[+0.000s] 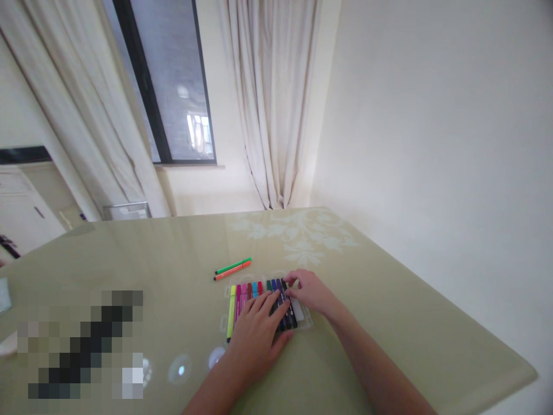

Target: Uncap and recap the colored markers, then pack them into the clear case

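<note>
A clear plastic case (306, 323) lies on the table with a row of coloured markers in it, from a yellow marker (231, 311) at the left through pinks, brown, blue and red to dark ones at the right. My left hand (256, 331) rests across the middle of the row, fingers spread and flat on the markers, hiding part of them. At the row's right end, the curled fingers of my right hand (311, 291) pinch the upper end of a black marker (292, 308). Beyond the case lie a green marker (233, 266) and an orange marker (232, 270), side by side.
The glossy greenish table (173, 253) has a pale floral pattern near its far edge and meets a white wall (432, 144) on the right. Curtains (276, 104) and a window stand behind. A blurred, pixelated patch covers something dark at the lower left.
</note>
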Available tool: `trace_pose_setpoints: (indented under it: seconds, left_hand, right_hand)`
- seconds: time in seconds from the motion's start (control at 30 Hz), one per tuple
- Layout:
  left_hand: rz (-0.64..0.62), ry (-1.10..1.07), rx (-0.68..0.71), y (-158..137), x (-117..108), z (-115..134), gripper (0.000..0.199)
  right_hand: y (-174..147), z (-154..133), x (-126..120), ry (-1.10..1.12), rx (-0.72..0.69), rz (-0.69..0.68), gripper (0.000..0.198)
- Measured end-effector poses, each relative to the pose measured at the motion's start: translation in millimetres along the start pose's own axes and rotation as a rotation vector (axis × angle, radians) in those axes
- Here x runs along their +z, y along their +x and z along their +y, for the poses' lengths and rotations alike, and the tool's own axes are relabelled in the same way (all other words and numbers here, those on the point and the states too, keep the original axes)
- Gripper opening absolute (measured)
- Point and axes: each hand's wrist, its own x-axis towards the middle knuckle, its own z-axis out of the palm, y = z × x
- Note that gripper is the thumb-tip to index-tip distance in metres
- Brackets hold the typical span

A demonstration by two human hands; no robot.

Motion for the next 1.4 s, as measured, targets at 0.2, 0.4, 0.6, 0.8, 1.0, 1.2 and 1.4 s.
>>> trace_pose_setpoints:
  seconds: [0.2, 0.4, 0.6, 0.8, 1.0, 1.2, 1.4]
  left_hand:
    - [0.209, -0.156, -0.211, 3, -20, -56, 0.041]
    - [0.259, 0.069, -0.480, -10, -21, -126, 0.042]
    - [0.275, -0.034, -0.558, -10, -15, -134, 0.032]
    - [0.371, -0.155, -0.512, -1, -22, -107, 0.035]
    - [0.310, -0.446, -0.215, 8, -23, -36, 0.031]
    - [0.088, -0.169, 0.020, -3, -2, -5, 0.052]
    - [-0.023, -0.025, 0.092, -3, 4, 3, 0.047]
  right_hand:
    - [-1, -1, -5, 0.021, -0.012, -0.051, 0.019]
    - [0, 0, -4, 0.014, -0.007, -0.028, 0.017]
    - [1, 0, -4, 0.000, -0.035, 0.011, 0.016]
    - [0, -18, 5, 0.233, -0.062, 0.117, 0.026]
    - [-2, -38, 13, 0.863, -0.008, 0.105, 0.048]
    - [6, -13, -16, 0.880, 0.072, 0.288, 0.060]
    - [5, 20, -29, 0.705, 0.138, 0.039, 0.052]
